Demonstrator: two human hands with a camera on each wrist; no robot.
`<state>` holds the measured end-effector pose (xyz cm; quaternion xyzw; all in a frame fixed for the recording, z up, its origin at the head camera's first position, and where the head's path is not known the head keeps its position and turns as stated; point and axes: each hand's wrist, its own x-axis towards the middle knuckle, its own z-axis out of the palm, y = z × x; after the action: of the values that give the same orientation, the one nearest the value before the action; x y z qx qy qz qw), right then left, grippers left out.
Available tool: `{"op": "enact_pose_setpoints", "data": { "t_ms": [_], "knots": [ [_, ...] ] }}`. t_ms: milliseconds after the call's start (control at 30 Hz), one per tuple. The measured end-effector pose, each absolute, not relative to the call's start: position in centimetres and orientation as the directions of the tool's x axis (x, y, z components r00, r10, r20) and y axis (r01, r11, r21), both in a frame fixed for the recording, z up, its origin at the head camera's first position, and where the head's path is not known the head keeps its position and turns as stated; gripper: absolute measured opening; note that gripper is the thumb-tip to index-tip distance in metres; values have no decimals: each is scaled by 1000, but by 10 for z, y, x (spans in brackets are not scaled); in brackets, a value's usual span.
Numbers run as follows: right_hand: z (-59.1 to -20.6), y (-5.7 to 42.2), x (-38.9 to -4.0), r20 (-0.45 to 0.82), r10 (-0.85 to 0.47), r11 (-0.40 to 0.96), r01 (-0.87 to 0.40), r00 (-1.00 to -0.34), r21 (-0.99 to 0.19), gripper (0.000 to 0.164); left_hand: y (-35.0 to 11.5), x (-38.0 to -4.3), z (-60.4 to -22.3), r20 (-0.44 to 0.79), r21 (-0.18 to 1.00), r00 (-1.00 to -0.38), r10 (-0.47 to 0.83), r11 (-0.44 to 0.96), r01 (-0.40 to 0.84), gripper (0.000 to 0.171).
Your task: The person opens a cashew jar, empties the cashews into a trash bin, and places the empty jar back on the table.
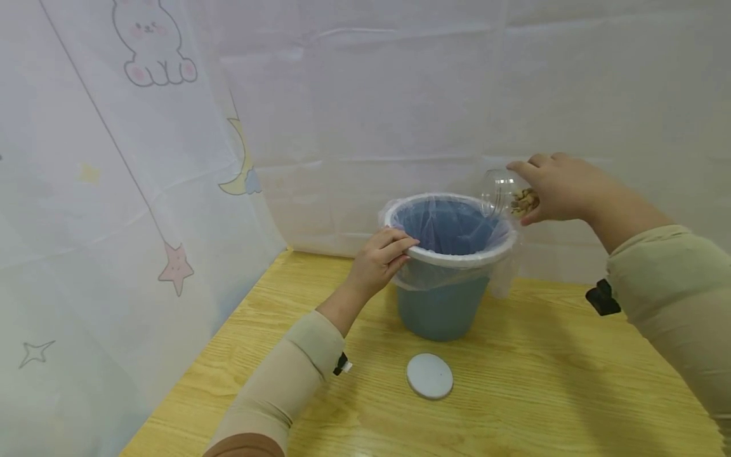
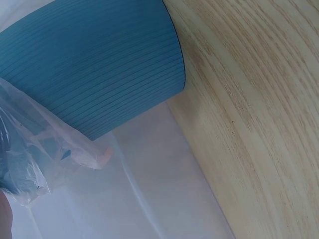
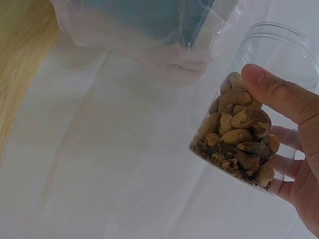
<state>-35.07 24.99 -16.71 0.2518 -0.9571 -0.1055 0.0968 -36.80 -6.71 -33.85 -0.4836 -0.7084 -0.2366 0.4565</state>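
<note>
By the right hand (image 1: pixel 562 187), a clear jar (image 1: pixel 501 189) is held with fingers and thumb curled round it, near the right of the bin (image 1: pixel 440 311); its long axis is tipped close to horizontal, mouth pointed left toward the bin's opening, nuts (image 1: pixel 524 202) gathered at the base. The bin's rim (image 1: pixel 457 259) is gripped by the left hand (image 1: pixel 381 257).

Blue fine-lined bin (image 2: pixel 119 59), tan-brown nuts (image 3: pixel 237 135), yellow wood-grained table (image 1: pixel 514 393)
</note>
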Motion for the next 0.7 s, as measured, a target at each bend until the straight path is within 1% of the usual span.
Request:
{"op": "enact_pose_setpoints", "data": {
  "t_ms": [233,700],
  "knots": [
    [-166,248,-351,141,-524,834,-472,-840,286,108,-68,-368,-338,874,-106,-121,471,427,898,29],
    [-164,245,-350,136,-531,821,-469,-836,326,104,-67,-367,-338,875,-106,-117,470,422,900,29]
  ]
}}
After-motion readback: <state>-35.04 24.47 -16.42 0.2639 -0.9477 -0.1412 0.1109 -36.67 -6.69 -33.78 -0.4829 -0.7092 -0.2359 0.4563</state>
